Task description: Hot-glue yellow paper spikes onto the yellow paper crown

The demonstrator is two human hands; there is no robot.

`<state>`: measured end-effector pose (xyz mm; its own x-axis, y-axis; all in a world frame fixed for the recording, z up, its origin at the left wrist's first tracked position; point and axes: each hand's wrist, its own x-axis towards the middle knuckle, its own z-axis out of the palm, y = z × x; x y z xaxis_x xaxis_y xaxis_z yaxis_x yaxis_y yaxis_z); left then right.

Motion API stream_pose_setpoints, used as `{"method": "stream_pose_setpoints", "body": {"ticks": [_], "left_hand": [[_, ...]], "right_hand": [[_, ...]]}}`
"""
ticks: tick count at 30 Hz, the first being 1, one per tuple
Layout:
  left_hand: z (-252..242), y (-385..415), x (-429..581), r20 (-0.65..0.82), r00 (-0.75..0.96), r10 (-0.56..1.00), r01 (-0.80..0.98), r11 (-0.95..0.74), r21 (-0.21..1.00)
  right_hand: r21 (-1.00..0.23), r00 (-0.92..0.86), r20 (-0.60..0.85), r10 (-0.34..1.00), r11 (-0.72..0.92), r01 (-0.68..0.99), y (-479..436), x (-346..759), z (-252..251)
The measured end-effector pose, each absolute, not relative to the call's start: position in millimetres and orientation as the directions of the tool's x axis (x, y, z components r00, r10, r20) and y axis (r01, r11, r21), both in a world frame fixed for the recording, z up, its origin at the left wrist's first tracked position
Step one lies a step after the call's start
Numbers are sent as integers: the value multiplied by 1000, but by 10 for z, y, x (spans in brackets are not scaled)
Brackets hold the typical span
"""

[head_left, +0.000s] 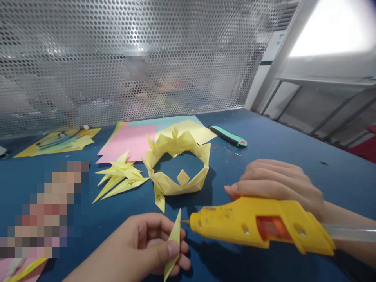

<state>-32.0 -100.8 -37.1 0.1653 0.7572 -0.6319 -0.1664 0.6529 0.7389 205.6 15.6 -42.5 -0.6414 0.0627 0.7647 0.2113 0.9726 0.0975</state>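
Observation:
Between the thumb and fingers of my left hand point(141, 243) is a slim, pointed piece of folded yellow paper point(175, 233). My right hand point(279, 184) is closed on a yellow hot glue gun point(226, 219), whose body hides part of the grip. The gun's metal nozzle points left and meets the edge of the folded piece; I cannot tell whether they touch. Just beyond my hands stands a ring-shaped crown of folded yellow paper point(176, 188). To its left lies a pile of pointed folded yellow pieces point(125, 178).
Behind the crown lie pink paper point(132, 141), pale yellow paper point(202, 133) and a green-and-black utility knife point(227, 136). More yellow paper point(58, 141) is at the far left. A perforated metal screen point(176, 47) borders the blue table point(293, 145). A blurred-out area covers the left side.

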Motion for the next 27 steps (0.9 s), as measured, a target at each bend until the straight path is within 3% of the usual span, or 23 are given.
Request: {"method": "stream_pose_setpoints", "body": {"ticks": [6, 13, 17, 21, 24, 27], "left_hand": [[-383, -1009, -329, -632, 168, 756, -153, 653, 741], [-390, -1019, -337, -612, 170, 773, -161, 634, 756], [-373, -1023, -341, -610, 164, 775, -117, 630, 768], [-342, -1019, -336, -600, 166, 783, -89, 618, 781], [-332, -1012, -334, -594, 172, 786, -85, 612, 786], [-336, -1011, -335, -606, 174, 776, -79, 625, 777]], "right_hand": [[156, -654, 756, 29, 963, 222, 227, 2068, -486], [150, -646, 759, 86, 942, 301, 339, 2171, -364], [80, -542, 803, 248, 857, 509, 420, 2257, -267], [-37, -230, 860, 455, 507, 861, 544, 2270, -186], [-161, -132, 690, 712, 329, 931, 644, 2264, -150], [-204, -148, 531, 834, 295, 934, 733, 2275, -182]]}}
